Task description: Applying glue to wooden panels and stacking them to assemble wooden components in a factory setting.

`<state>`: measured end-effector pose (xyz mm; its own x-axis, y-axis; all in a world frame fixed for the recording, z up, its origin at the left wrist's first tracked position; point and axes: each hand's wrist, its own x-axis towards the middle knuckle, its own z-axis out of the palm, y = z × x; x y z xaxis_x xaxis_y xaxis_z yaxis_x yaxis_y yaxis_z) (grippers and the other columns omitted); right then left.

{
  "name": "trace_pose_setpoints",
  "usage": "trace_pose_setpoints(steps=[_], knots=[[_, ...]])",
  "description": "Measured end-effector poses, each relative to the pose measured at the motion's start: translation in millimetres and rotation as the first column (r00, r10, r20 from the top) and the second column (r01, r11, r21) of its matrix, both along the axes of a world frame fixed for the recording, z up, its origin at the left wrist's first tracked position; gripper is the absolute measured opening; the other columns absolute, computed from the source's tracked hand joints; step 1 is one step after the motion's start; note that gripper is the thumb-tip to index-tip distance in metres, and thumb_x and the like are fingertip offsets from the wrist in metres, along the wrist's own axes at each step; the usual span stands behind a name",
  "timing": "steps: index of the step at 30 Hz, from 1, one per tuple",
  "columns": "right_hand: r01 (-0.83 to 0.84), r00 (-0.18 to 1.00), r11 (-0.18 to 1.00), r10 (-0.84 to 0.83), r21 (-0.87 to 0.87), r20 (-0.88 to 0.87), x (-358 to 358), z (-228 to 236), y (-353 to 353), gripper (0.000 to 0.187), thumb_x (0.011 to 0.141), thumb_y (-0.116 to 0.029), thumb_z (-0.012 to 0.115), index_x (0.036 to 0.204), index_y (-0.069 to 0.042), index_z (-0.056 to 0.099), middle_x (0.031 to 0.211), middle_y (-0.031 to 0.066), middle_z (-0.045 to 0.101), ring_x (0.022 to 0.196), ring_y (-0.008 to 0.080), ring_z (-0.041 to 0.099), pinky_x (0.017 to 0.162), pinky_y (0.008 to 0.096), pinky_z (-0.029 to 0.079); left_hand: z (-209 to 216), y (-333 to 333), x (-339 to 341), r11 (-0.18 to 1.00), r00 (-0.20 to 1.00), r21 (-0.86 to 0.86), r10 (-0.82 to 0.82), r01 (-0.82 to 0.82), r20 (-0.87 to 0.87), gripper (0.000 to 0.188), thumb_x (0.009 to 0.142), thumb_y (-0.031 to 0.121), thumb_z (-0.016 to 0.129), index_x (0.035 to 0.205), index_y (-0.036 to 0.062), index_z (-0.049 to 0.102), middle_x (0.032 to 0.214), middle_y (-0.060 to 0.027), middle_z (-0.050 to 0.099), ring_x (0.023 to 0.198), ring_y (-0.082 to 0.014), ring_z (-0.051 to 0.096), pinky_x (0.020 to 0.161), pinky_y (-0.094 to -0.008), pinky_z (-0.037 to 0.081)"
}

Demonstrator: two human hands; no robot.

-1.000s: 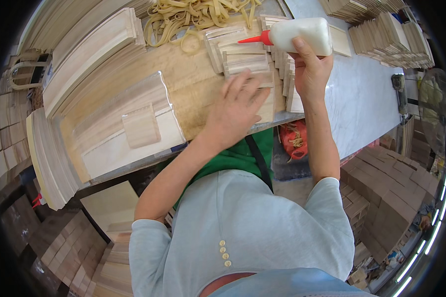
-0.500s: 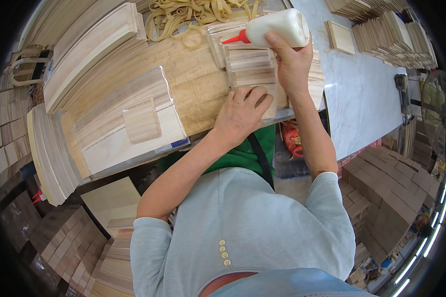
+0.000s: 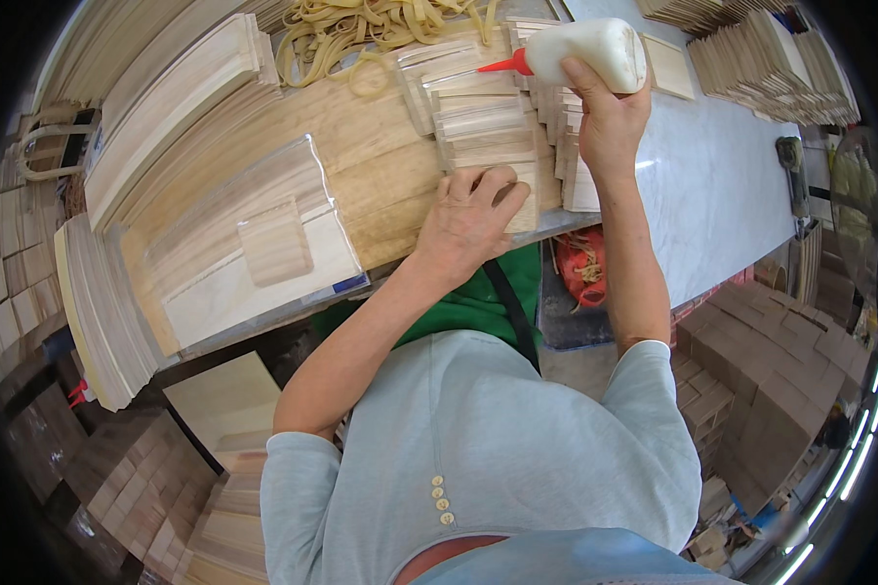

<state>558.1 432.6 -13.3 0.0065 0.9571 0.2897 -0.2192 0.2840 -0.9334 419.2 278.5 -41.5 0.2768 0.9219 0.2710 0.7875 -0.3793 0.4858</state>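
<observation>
My right hand (image 3: 617, 127) is closed round a white glue bottle (image 3: 595, 51), held tilted on its side. Its red nozzle (image 3: 502, 64) points left, over small wooden panels (image 3: 478, 112) laid in overlapping rows. My left hand (image 3: 470, 216) has its fingers bent over the nearest small wooden panel (image 3: 523, 207) at the table's front edge; part of that panel is under the hand. To the left lies a larger pale board (image 3: 254, 244) with a wet glue line along its edges and a small square wooden piece (image 3: 275, 242) on top.
Rubber bands (image 3: 361, 34) are heaped at the back. Long wooden boards (image 3: 171, 102) are stacked at the left. On the grey table (image 3: 717, 185) at the right stand stacks of thin panels (image 3: 776, 68). A red bag (image 3: 581, 265) sits below the table edge.
My right hand has moved right with the glue bottle, its nozzle travelling along the panels. My left hand stays on the near panel, having shifted slightly left.
</observation>
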Motion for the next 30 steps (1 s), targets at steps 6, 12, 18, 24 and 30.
trace_pose_setpoints(steps=[6,12,18,24,30], knots=[[0.090,0.995,0.995,-0.092,0.045,0.031,15.4,5.8,1.2,0.050,0.078,-0.008,0.080,0.116,-0.001,0.050,0.107,0.0067,0.061,0.099,0.0151,0.060,0.086,0.0289,0.051,2.3,-0.2,-1.5,1.000,1.000,-0.023,-0.007,0.006,-0.016,0.068,0.057,0.014,0.078,0.121,0.0155,0.055,0.120,-0.0017,0.048,0.109,-0.0276,0.043,0.092,-0.0410,0.042],[-0.012,0.996,0.998,0.006,-0.063,-0.088,11.0,12.7,-23.5,0.050,0.078,-0.006,0.078,0.118,-0.001,0.049,0.109,0.0076,0.060,0.100,0.0159,0.060,0.087,0.0297,0.050,1.4,0.4,-2.1,1.000,1.000,-0.019,-0.008,0.008,0.003,0.066,0.058,0.013,0.077,0.121,0.0149,0.055,0.120,-0.0022,0.048,0.109,-0.0280,0.043,0.093,-0.0413,0.042],[-0.073,0.994,0.987,0.061,-0.142,-0.085,-17.3,6.0,-43.4,0.051,0.077,-0.007,0.079,0.118,-0.001,0.048,0.109,0.0079,0.061,0.099,0.0154,0.060,0.087,0.0292,0.050,3.1,-1.2,-1.3,1.000,1.000,-0.003,-0.003,0.003,0.024,0.063,0.058,0.012,0.075,0.118,0.0142,0.057,0.118,-0.0026,0.050,0.107,-0.0280,0.045,0.093,-0.0409,0.042],[-0.041,0.999,0.993,0.038,-0.106,-0.036,-22.5,0.4,-45.0,0.050,0.078,-0.009,0.080,0.116,-0.001,0.048,0.108,0.0081,0.061,0.099,0.0154,0.061,0.085,0.0288,0.050,1.8,-0.4,-0.1,1.000,1.000,0.023,0.003,-0.004,0.017,0.061,0.058,0.012,0.074,0.117,0.0136,0.058,0.118,-0.0026,0.050,0.107,-0.0279,0.045,0.092,-0.0411,0.042],[0.069,0.981,0.998,-0.069,0.007,0.180,-5.5,1.5,-37.8,0.052,0.076,-0.010,0.081,0.116,0.000,0.049,0.108,0.0080,0.062,0.098,0.0151,0.061,0.084,0.0287,0.052,0.5,0.6,-0.2,1.000,1.000,-0.010,-0.013,0.014,0.024,0.062,0.059,0.012,0.075,0.119,0.0137,0.057,0.119,-0.0030,0.050,0.109,-0.0279,0.044,0.094,-0.0409,0.041]])
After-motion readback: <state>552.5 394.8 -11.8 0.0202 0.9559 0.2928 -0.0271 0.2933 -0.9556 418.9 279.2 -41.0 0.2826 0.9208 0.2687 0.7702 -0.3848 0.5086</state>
